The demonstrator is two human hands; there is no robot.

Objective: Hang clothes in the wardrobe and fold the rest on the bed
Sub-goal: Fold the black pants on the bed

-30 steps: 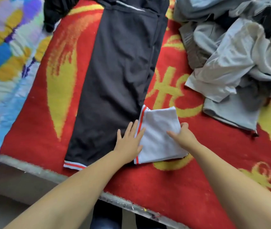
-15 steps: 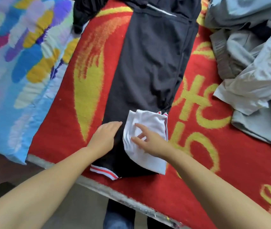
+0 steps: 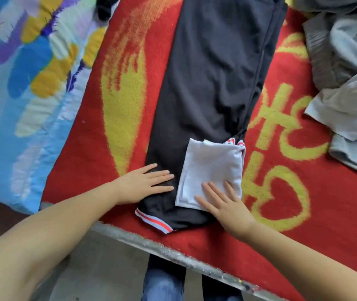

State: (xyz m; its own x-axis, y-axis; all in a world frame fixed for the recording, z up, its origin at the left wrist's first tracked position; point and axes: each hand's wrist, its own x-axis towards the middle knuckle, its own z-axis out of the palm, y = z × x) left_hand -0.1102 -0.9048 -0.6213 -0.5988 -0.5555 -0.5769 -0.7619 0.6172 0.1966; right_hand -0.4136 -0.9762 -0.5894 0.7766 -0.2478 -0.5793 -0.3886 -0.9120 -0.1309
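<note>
your left hand [image 3: 149, 184] lies flat, fingers straight, on the long dark trousers [image 3: 212, 88]; your right hand [image 3: 223, 199] presses the small folded white cloth [image 3: 211, 170] at their six o'clock end. both are soft, light and limp; grip folded edges.

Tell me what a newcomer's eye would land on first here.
First, the bright red blanket with yellow patterns, covering the bed. Down its middle lies a long black garment, with a small folded white cloth on its near end. The left hand lies flat on the black garment; the right hand lies flat on the white cloth.
</note>
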